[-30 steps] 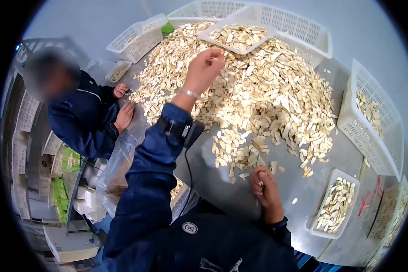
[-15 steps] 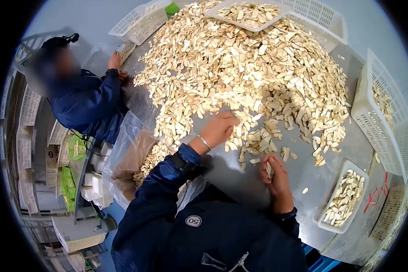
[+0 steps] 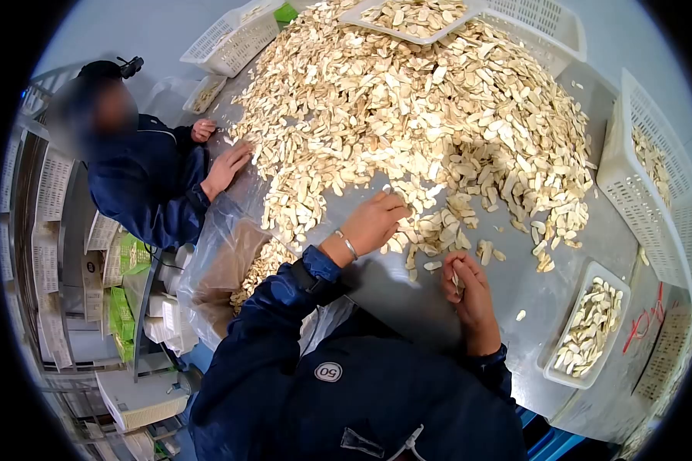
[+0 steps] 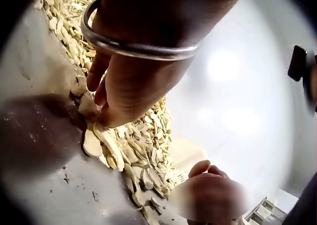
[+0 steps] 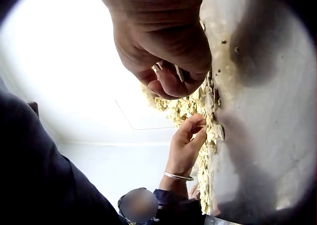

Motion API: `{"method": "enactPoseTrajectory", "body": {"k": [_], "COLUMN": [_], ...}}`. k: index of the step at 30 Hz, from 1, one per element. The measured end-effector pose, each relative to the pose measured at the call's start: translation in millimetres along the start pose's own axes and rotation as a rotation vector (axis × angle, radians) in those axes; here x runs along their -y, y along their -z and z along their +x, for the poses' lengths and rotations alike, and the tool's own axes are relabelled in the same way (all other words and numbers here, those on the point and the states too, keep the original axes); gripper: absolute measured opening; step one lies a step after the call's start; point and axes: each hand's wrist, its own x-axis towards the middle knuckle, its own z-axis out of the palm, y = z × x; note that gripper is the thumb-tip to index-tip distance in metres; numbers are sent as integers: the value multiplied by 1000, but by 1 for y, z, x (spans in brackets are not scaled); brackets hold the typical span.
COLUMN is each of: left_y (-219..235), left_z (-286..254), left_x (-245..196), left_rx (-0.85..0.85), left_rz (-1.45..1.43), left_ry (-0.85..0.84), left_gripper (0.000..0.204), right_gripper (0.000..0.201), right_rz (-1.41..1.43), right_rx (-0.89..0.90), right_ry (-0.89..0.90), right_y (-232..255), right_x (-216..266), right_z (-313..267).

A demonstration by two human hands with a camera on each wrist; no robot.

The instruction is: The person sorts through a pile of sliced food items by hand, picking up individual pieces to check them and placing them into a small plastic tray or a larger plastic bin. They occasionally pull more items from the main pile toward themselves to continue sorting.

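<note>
At the bottom of the head view was the camera wearer's dark jacket (image 3: 338, 399), with a round badge reading 50 on it. Just above it and right of centre, the right hand (image 3: 473, 303) was curled round a pale slice (image 3: 457, 281), which showed between thumb and fingers over the metal table (image 3: 392, 300). In the right wrist view, more than one pale edge showed inside that fist. Near the centre, the left hand (image 3: 377, 223), with a bangle (image 3: 349, 244) at its wrist, had its fingers bent down, touching the near edge of the heaped slices (image 3: 407, 100); whether it pinched any of them could not be told.

Lower right, a white tray (image 3: 588, 326) held more slices, and a red object (image 3: 644, 319) lay beside it. Left of centre, a clear plastic bag (image 3: 223, 269) had slices in it.

Beyond the left hand, the heap spread from the centre to the top of the frame. A perforated basket (image 3: 653, 184) with slices stood at the right edge. At the left, another person (image 3: 146, 177) in dark clothes had one hand (image 3: 227, 169) at the heap's edge.

At the top, a clear tray (image 3: 419, 19) of slices lay on the far side of the heap, with a white basket (image 3: 542, 34) behind it. A further basket (image 3: 234, 34) stood upper left.
</note>
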Motion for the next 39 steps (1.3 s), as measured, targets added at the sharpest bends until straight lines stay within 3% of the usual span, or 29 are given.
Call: {"method": "enactPoseTrajectory", "body": {"k": [6,9,15,18,21,24,28,31,32,39], "left_y": [2,-5,-2,-22,-21,-9,-18,-27,-21,-14], "left_z": [0,-5,-13,-22,-26,-20,-23,-26,-25,-25], "left_x": [-5,1,-11,-7,-14,-42,-73,-88,-92,-94], "left_rx": [33,-73,-54,-126,-36,68,131,45,25,8], "left_rz": [14,-60,-438,-839,-892,-1121,-1267,-1139,-950,-738], "left_ry": [27,36,339,425,460,558,503,460,440,383], "left_gripper": [24,21,19,22,23,27,27,24,20,11], "right_gripper": [14,14,15,16,17,16,15,15,14,15], "right_rz": [6,2,-7,-51,-131,-222,-336,-439,-462,-541], "right_rx": [-31,-35,-5,-2,-14,-27,-24,-43,-43,-35], "right_ry": [-16,-24,-25,-26,-31,-29,66,107,112,113], "right_y": [0,-2,-2,-2,-7,-9,-6,2,3,1], "right_x": [0,1,1,-1,2,1,-8,-16,-15,-15], "right_z": [0,0,0,0,-2,-2,2,4,3,3]}}
